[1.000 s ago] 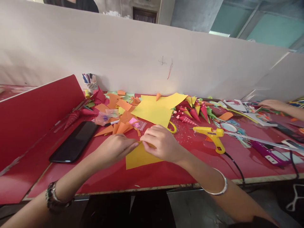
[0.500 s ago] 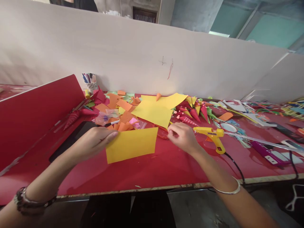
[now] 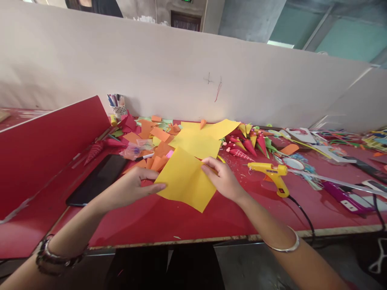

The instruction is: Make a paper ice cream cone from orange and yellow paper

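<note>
A yellow sheet of paper (image 3: 185, 179) is held above the front of the red table, turned at an angle and slightly bent. My left hand (image 3: 136, 186) pinches its left corner between thumb and fingers. On the right edge, my right hand (image 3: 222, 177) grips the same sheet with thumb and fingertips. Larger yellow paper (image 3: 196, 139) lies on the table just beyond. Orange paper pieces (image 3: 159, 161) are heaped behind my left hand. To the right of my right hand lies a yellow glue gun (image 3: 273, 174) with a clear glue stick in its back.
A black phone (image 3: 98, 179) lies at the left beside an upright red board (image 3: 54, 149). A cup of pens (image 3: 117, 108) stands near the back wall. Red paper cones (image 3: 248, 146) and a purple power strip (image 3: 346, 199) with cords lie rightward.
My right hand, earlier apart from the sheet, has moved down and left and now grips it. The paper has shifted right and turned. My left hand has moved slightly right and down.
</note>
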The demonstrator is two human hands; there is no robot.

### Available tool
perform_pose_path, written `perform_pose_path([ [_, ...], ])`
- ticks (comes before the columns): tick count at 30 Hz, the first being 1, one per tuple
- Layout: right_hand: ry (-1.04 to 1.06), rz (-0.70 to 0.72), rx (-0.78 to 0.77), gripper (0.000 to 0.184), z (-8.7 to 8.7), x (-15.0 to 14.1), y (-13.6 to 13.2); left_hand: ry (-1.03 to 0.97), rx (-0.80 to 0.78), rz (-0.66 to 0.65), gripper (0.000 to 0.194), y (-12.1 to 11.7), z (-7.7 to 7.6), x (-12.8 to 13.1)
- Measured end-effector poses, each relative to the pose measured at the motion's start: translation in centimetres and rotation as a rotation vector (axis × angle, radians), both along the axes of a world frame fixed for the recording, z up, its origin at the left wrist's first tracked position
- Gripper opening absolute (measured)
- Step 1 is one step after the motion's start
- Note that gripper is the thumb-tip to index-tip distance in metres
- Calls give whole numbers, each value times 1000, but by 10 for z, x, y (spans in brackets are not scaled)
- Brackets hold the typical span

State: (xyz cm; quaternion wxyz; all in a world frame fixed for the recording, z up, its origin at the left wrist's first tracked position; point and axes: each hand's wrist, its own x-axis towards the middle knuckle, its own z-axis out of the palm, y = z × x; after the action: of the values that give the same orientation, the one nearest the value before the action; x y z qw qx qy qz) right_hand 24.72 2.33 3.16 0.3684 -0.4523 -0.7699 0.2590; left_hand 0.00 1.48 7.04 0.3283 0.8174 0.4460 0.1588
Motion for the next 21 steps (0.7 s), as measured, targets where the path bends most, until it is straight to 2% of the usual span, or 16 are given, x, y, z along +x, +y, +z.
perform_pose_path([
  [2, -30, -84, 84, 15, -5, 0, 2, 1, -18, 86, 40, -1, -2, 1],
  [3, -62, -155, 179, 15, -6, -2, 1, -7, -20, 109, 41, -1, -3, 2],
  [5, -118, -265, 392, 24, -3, -8, -6, -29, 3, 134, 39, -1, -5, 7],
  [6, -130, -256, 459, 30, 0, -12, -11, -39, 25, 135, 39, -2, -6, 10],
  [7, -131, -183, 475, 35, 4, -16, -16, -51, 51, 129, 38, -3, -6, 14],
  [10, -111, 111, 328, 37, 15, -27, -31, -126, 132, 39, 37, -6, -5, 25],
  [12, -84, 229, 214, 35, 19, -31, -36, -219, 140, -89, 32, -8, -4, 31],
  [15, -15, 275, 137, 39, 21, -33, -37, -373, 106, -228, 22, -8, -4, 37],
  [18, 48, 277, 118, 44, 23, -32, -37, -463, 101, -218, 28, -7, -7, 39],
  [21, 39, 278, 132, 41, 26, -31, -38, -495, 64, -233, 37, -6, -9, 39],
])
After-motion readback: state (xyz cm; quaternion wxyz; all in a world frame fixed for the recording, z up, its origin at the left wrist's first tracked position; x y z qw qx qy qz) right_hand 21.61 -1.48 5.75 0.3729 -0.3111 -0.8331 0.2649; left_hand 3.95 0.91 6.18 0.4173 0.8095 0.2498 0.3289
